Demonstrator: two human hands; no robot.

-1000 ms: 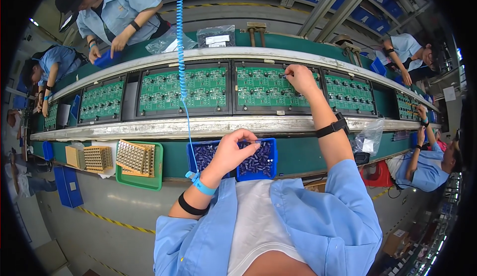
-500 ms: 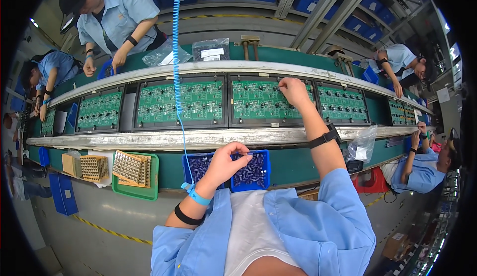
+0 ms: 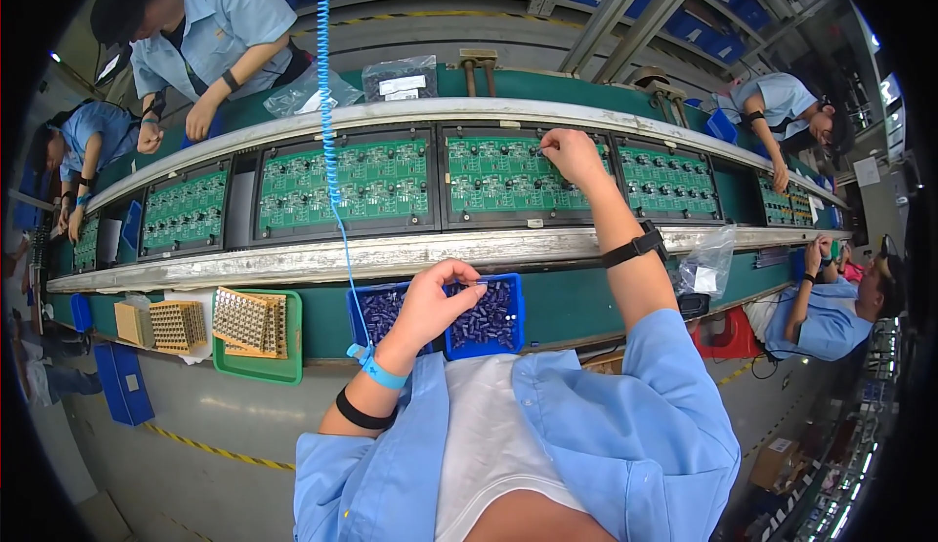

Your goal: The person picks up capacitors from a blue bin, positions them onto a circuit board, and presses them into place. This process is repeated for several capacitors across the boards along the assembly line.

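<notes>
On near strip of green bench (image 3: 576,310): green tray (image 3: 256,371), blue bins (image 3: 520,315), small dark case (image 3: 694,306), clear plastic bag (image 3: 707,261). On far strip: two more bags (image 3: 403,78). Between strips: pale metal rails (image 3: 244,271), flanking row of framed circuit boards (image 3: 342,181).

Green circuit board (image 3: 496,175), flat, black-framed

The right hand (image 3: 575,159) partly hides one circuit board (image 3: 489,176); its grip is unclear; the upper edge cuts the coiled cord (image 3: 326,83).
</notes>
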